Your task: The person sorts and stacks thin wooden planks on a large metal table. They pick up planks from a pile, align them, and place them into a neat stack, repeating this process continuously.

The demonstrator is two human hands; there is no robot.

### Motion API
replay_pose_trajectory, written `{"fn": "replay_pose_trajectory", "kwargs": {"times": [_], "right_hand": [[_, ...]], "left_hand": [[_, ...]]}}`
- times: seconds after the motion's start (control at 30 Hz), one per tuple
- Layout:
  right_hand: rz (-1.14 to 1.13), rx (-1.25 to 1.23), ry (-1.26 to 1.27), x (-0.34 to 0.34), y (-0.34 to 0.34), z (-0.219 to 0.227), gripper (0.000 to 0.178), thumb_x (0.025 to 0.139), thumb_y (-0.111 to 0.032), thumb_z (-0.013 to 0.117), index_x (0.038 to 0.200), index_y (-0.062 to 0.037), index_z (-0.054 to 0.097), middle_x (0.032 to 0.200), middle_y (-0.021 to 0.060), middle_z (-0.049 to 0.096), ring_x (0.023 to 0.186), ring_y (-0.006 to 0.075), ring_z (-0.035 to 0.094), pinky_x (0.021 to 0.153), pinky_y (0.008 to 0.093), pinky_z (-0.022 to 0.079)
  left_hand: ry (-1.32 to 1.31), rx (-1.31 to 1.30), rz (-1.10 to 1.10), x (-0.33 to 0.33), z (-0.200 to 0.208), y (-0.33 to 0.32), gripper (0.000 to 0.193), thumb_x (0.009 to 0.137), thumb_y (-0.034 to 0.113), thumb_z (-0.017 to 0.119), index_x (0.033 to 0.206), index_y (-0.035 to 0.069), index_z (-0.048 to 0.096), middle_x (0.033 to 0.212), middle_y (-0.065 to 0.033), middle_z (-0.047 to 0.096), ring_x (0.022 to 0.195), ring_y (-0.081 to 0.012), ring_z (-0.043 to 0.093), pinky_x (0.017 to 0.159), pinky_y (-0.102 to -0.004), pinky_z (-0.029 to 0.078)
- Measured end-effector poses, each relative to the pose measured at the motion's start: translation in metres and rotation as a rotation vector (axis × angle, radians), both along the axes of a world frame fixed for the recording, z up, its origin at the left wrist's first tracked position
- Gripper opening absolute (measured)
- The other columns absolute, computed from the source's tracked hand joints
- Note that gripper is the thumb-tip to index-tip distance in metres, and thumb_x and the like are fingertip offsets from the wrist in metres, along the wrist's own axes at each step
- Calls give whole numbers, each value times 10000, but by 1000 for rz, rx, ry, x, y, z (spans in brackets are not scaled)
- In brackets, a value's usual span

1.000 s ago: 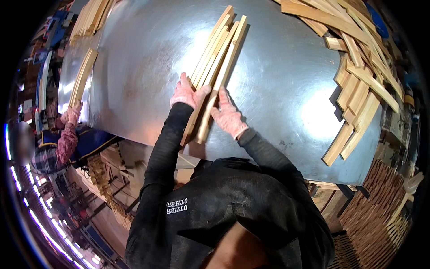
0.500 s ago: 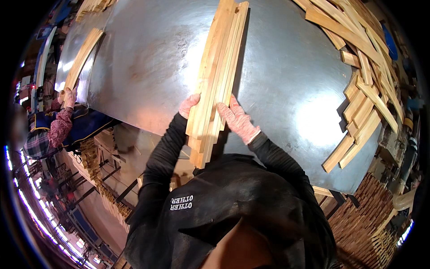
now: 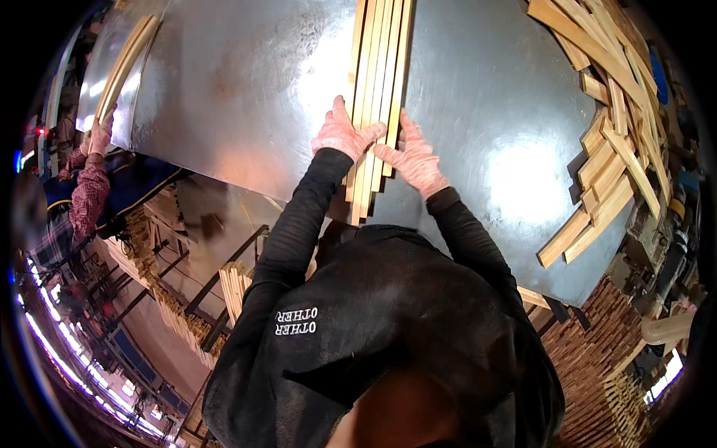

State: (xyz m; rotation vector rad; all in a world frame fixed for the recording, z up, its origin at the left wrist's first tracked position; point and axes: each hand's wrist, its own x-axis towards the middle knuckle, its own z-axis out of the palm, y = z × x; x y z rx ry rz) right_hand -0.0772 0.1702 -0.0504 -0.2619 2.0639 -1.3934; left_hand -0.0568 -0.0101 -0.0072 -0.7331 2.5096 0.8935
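A bundle of long pale wooden strips [image 3: 378, 63] lies on the metal tabletop in front of me, running away past the top of the view. The strips sit side by side, with their near ends stepped unevenly. Along the bundle's left side is my left hand [image 3: 345, 137], in a pinkish knit glove, its thumb laid over the strips. My right hand [image 3: 417, 158], gloved the same way, presses the right side with its thumb reaching across the top. Between them the two hands clasp the bundle. Fingertips beneath or behind the wood are partly hidden.
A heap of loose wooden pieces [image 3: 609, 149] covers the right side of the metal table [image 3: 246, 82]. At far left a co-worker's hands [image 3: 101, 134] hold curved-looking wooden strips [image 3: 127, 63]. Stacked wood [image 3: 605, 351] stands low at right, and more strips [image 3: 234, 287] below the table's near edge.
The bundle has moved away from my body and been turned, its strips now more evenly side by side. Both hands have moved farther forward, thumbs now over the top. The co-worker's strips tilted slightly.
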Motion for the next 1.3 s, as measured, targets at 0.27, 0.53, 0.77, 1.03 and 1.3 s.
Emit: {"fn": "replay_pose_trajectory", "kwargs": {"times": [0.27,0.53,0.77,1.03,1.3], "right_hand": [[-124,-223,-123,-1,34,2,615,879,-87,630,1430,16,378,1274,112,592,1104,203,581,948,323,470],[-97,-282,230,84,-29,119,442,927,-274,538,1286,-16,526,1250,147,591,1169,256,556,987,357,449],[-71,384,121,32,5,103,732,922,-402,503,1509,-53,241,1518,216,322,1384,379,347,1121,411,314],[43,298,210,57,-15,7,498,901,-288,475,1286,26,442,1319,219,511,1185,315,530,990,365,451],[398,398,666,72,-61,-39,535,847,-283,550,1247,72,530,1138,298,573,1091,366,587,905,395,495]], "left_hand": [[421,367,386,21,-47,-29,860,841,485,677,1440,-32,340,1338,-251,499,1192,-302,543,1015,-370,429],[489,744,136,55,95,-3,857,813,121,724,1496,26,215,1266,-123,493,1059,-190,555,898,-323,497],[462,275,341,31,46,-161,458,875,178,624,1307,49,543,1143,-84,638,977,-210,602,833,-346,485],[-110,-754,165,56,22,-174,479,907,320,603,1314,76,537,1148,-204,642,1004,-422,603,883,-414,501],[128,-430,-169,10,9,15,1097,746,491,722,1544,93,83,1437,-284,376,1278,-379,465,1022,-476,410]]}}
